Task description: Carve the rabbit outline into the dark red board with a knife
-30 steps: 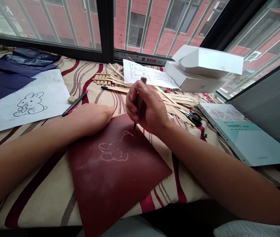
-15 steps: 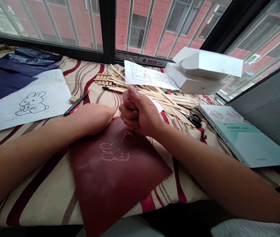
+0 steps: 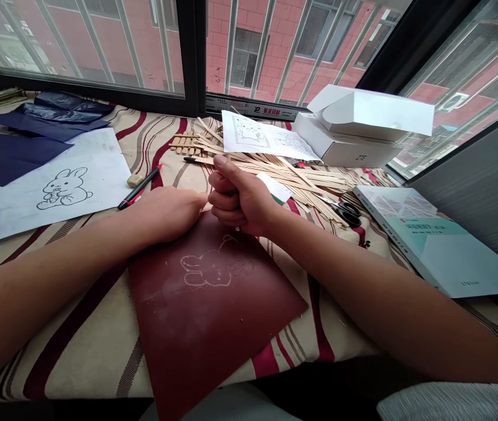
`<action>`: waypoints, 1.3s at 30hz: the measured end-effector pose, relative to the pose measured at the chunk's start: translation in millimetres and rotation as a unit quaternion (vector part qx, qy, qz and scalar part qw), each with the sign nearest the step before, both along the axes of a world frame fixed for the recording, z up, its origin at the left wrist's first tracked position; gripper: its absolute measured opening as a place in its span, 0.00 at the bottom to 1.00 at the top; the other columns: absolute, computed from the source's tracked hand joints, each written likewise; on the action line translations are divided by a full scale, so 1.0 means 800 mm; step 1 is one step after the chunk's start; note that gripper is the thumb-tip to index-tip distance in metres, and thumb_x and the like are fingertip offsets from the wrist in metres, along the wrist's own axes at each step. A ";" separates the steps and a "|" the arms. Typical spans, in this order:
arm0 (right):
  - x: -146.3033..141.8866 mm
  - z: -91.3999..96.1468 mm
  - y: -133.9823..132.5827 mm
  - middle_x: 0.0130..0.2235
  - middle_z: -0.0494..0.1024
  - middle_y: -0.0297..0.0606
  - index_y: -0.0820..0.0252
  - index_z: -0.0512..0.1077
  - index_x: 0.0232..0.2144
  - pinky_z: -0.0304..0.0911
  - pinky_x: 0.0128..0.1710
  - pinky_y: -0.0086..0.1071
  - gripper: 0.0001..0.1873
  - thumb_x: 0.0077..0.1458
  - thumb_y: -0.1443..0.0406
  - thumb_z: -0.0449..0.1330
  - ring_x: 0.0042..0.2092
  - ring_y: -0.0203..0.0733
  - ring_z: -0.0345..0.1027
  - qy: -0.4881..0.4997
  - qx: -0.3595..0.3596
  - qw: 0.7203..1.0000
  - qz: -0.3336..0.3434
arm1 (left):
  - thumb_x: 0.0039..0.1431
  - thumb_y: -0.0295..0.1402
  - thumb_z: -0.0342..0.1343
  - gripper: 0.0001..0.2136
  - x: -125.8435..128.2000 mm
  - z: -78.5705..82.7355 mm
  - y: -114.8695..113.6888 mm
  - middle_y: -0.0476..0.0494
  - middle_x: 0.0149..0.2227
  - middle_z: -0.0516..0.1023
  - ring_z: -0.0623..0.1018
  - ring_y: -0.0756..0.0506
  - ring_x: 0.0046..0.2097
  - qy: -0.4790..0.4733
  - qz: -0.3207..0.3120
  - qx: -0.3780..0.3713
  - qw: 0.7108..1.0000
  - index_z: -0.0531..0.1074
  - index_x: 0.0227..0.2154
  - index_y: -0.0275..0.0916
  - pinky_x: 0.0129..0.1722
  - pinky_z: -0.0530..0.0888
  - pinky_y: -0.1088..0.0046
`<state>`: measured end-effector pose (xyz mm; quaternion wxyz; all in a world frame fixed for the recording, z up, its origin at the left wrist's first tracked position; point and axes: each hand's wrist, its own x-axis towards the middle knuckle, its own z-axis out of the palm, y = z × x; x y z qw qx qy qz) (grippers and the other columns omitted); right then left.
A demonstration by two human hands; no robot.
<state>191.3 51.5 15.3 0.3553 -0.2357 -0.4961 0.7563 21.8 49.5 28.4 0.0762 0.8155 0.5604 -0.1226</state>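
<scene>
A dark red sheet (image 3: 205, 327) lies at an angle on the striped cloth, its near corner past the table edge. Pale scratched lines on it form a rabbit outline (image 3: 207, 275). My left hand (image 3: 172, 213) rests palm down at the sheet's far left edge, fingers pressed together and their tips mostly hidden. Just right of it, my right hand (image 3: 242, 199) is closed in a fist, thumb on top, over the far part of the sheet. A small bit of something shows under the fist; what it is, I cannot make out.
A paper with a rabbit drawing (image 3: 67, 190), an eraser (image 3: 135, 180) and a pen (image 3: 140, 187) lie left. Behind my hands are wooden strips (image 3: 314, 178) and a printed paper (image 3: 270, 137). Scissors (image 3: 349, 214), a book (image 3: 446, 245) and a white box (image 3: 354, 149) stand right.
My right fist has shifted slightly left and lifted a little, uncovering more of the scratched lines and a white paper behind it. My left hand stays at the sheet's edge.
</scene>
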 end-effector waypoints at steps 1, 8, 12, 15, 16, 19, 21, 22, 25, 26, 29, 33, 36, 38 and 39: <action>-0.001 0.000 0.000 0.18 0.43 0.21 0.54 0.48 0.22 0.35 0.15 0.21 0.30 0.72 0.51 0.56 0.19 0.27 0.31 -0.001 0.001 1.000 0.005 | 0.70 0.35 0.37 0.20 0.000 0.001 -0.001 0.36 0.47 0.85 0.82 0.34 0.43 -0.008 -0.004 0.001 1.000 0.78 0.44 0.43 0.44 0.73 0.58; 0.003 -0.005 0.005 0.18 0.43 0.22 0.54 0.47 0.21 0.35 0.14 0.19 0.30 0.76 0.53 0.49 0.18 0.27 0.30 0.053 0.039 0.992 0.105 | 0.71 0.39 0.41 0.18 -0.005 -0.006 0.000 0.37 0.42 0.84 0.78 0.38 0.40 -0.025 -0.061 0.027 0.997 0.77 0.43 0.41 0.42 0.70 0.63; 0.005 -0.005 0.007 0.17 0.43 0.22 0.55 0.48 0.20 0.36 0.13 0.20 0.31 0.78 0.54 0.42 0.18 0.28 0.29 0.062 0.030 0.991 0.112 | 0.69 0.36 0.41 0.17 -0.006 -0.009 0.001 0.35 0.46 0.85 0.79 0.37 0.38 -0.008 -0.051 0.026 0.998 0.77 0.42 0.40 0.40 0.70 0.61; -0.001 -0.003 0.001 0.17 0.46 0.22 0.55 0.51 0.20 0.37 0.14 0.19 0.31 0.79 0.55 0.43 0.17 0.27 0.32 0.021 0.001 0.999 0.024 | 0.70 0.36 0.40 0.19 -0.005 -0.008 0.002 0.36 0.46 0.85 0.81 0.35 0.41 -0.013 -0.062 0.037 0.997 0.77 0.45 0.42 0.41 0.71 0.60; -0.005 -0.003 -0.002 0.17 0.46 0.22 0.55 0.51 0.21 0.36 0.14 0.19 0.31 0.79 0.56 0.45 0.17 0.27 0.33 0.006 -0.013 0.999 -0.034 | 0.69 0.35 0.40 0.18 -0.004 -0.007 0.002 0.35 0.46 0.86 0.82 0.34 0.43 0.002 -0.037 0.021 0.999 0.77 0.44 0.42 0.41 0.71 0.60; -0.015 -0.002 -0.008 0.16 0.49 0.21 0.55 0.52 0.22 0.35 0.14 0.20 0.30 0.78 0.56 0.52 0.16 0.26 0.36 -0.024 -0.048 0.978 -0.202 | 0.71 0.36 0.38 0.20 -0.001 -0.005 0.005 0.33 0.45 0.86 0.84 0.32 0.46 0.052 -0.017 0.018 0.998 0.77 0.48 0.41 0.42 0.73 0.60; -0.018 -0.002 -0.008 0.15 0.50 0.21 0.55 0.52 0.22 0.35 0.14 0.20 0.29 0.77 0.56 0.53 0.16 0.26 0.38 -0.036 -0.055 0.968 -0.241 | 0.71 0.36 0.36 0.22 -0.001 -0.005 0.006 0.32 0.45 0.86 0.85 0.32 0.46 0.067 -0.022 0.022 0.997 0.77 0.50 0.41 0.43 0.73 0.59; -0.017 -0.002 -0.007 0.16 0.50 0.21 0.56 0.52 0.22 0.36 0.14 0.19 0.29 0.77 0.55 0.53 0.16 0.26 0.38 -0.041 -0.057 0.970 -0.233 | 0.71 0.37 0.36 0.23 -0.001 -0.004 0.006 0.32 0.47 0.86 0.85 0.32 0.46 0.067 -0.024 0.022 0.997 0.76 0.51 0.41 0.43 0.73 0.59; -0.008 -0.003 -0.001 0.16 0.48 0.20 0.55 0.52 0.23 0.34 0.15 0.20 0.30 0.77 0.51 0.53 0.17 0.26 0.34 -0.049 -0.072 0.988 -0.131 | 0.72 0.38 0.35 0.23 -0.002 -0.006 0.006 0.34 0.54 0.85 0.85 0.33 0.50 0.056 -0.030 0.020 0.998 0.75 0.55 0.42 0.45 0.74 0.59; -0.003 -0.005 0.002 0.17 0.47 0.20 0.55 0.51 0.23 0.33 0.14 0.20 0.31 0.77 0.49 0.52 0.18 0.27 0.32 -0.042 -0.077 0.992 -0.094 | 0.72 0.38 0.35 0.23 -0.003 -0.006 0.006 0.34 0.54 0.85 0.85 0.32 0.50 0.055 -0.031 0.022 0.998 0.74 0.55 0.43 0.45 0.73 0.59; 0.011 -0.009 0.008 0.17 0.44 0.20 0.54 0.48 0.23 0.32 0.14 0.21 0.32 0.77 0.46 0.47 0.18 0.28 0.28 0.013 -0.081 0.994 -0.078 | 0.70 0.37 0.37 0.21 -0.006 -0.009 0.008 0.32 0.50 0.85 0.84 0.31 0.48 0.055 -0.043 0.032 0.997 0.75 0.50 0.42 0.41 0.72 0.58; 0.012 -0.010 0.008 0.18 0.44 0.21 0.54 0.48 0.23 0.33 0.13 0.23 0.33 0.78 0.44 0.42 0.17 0.29 0.30 0.058 -0.069 0.988 -0.128 | 0.69 0.36 0.38 0.19 -0.006 -0.011 0.010 0.32 0.46 0.85 0.84 0.31 0.46 0.062 -0.058 0.042 0.996 0.75 0.47 0.42 0.39 0.71 0.58; 0.004 -0.007 0.000 0.17 0.48 0.22 0.54 0.51 0.22 0.35 0.13 0.24 0.32 0.78 0.46 0.44 0.16 0.29 0.37 0.039 -0.029 0.991 -0.124 | 0.69 0.37 0.38 0.20 -0.003 -0.008 0.009 0.34 0.45 0.86 0.84 0.32 0.45 0.062 -0.031 0.031 0.997 0.76 0.46 0.43 0.39 0.71 0.60; -0.003 -0.005 -0.006 0.17 0.50 0.23 0.54 0.52 0.22 0.37 0.13 0.24 0.31 0.78 0.50 0.48 0.16 0.28 0.40 0.012 0.001 0.992 -0.127 | 0.69 0.38 0.39 0.20 -0.002 -0.006 0.007 0.36 0.47 0.86 0.84 0.33 0.45 0.049 -0.015 0.023 0.998 0.77 0.47 0.44 0.40 0.72 0.61; -0.006 -0.004 -0.008 0.17 0.51 0.23 0.55 0.53 0.22 0.37 0.13 0.24 0.31 0.78 0.52 0.50 0.16 0.28 0.41 0.001 0.014 0.991 -0.135 | 0.68 0.38 0.40 0.20 -0.001 -0.006 0.006 0.37 0.48 0.86 0.84 0.33 0.46 0.044 -0.010 0.020 0.999 0.78 0.47 0.44 0.41 0.73 0.62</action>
